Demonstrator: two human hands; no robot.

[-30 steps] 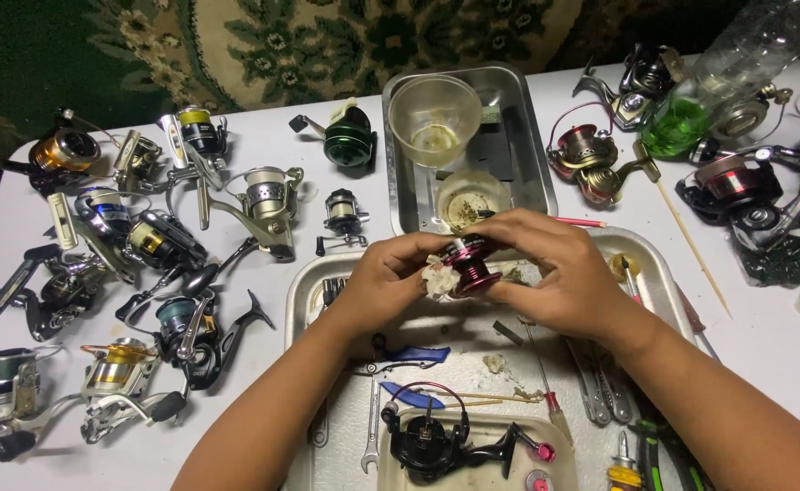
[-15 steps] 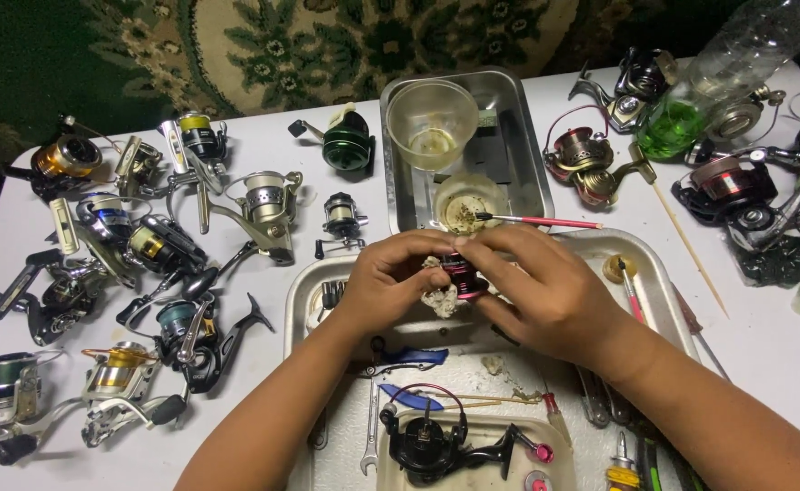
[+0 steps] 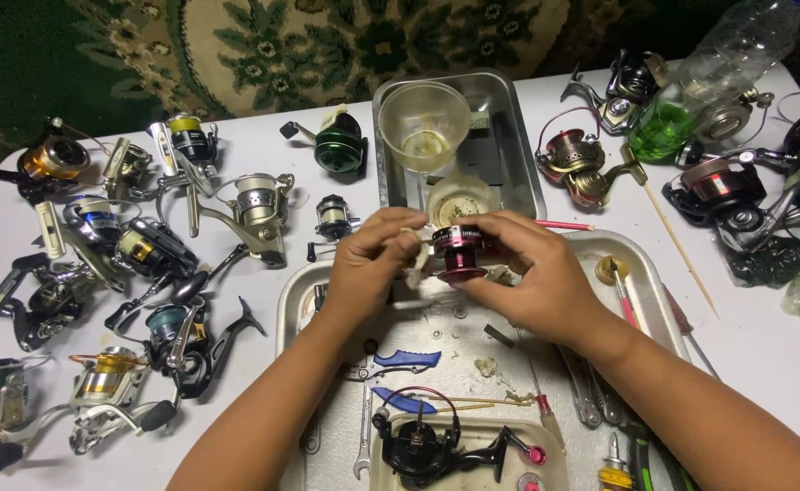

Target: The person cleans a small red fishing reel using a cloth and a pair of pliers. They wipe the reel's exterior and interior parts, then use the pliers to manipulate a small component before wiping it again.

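Observation:
My right hand [image 3: 527, 273] grips a dark red fishing-reel spool [image 3: 461, 252] and holds it above a large metal tray [image 3: 654, 291]. My left hand [image 3: 368, 259] pinches a small whitish wad of tissue [image 3: 415, 264] against the spool's left side. A black reel body with a red handle knob [image 3: 436, 445] lies in a shallow dish at the tray's near edge.
A second metal tray [image 3: 518, 155] behind holds a clear plastic cup [image 3: 424, 123] and a small round dish [image 3: 462, 198]. Several fishing reels [image 3: 145, 245] crowd the white table on the left, more on the right beside a plastic bottle with green liquid [image 3: 691, 86]. Pliers, wrench and screwdrivers lie in the near tray.
Both hands have lifted the spool slightly and turned it more upright. The tissue wad moved from below the spool to its left side. The camera view shifted a little.

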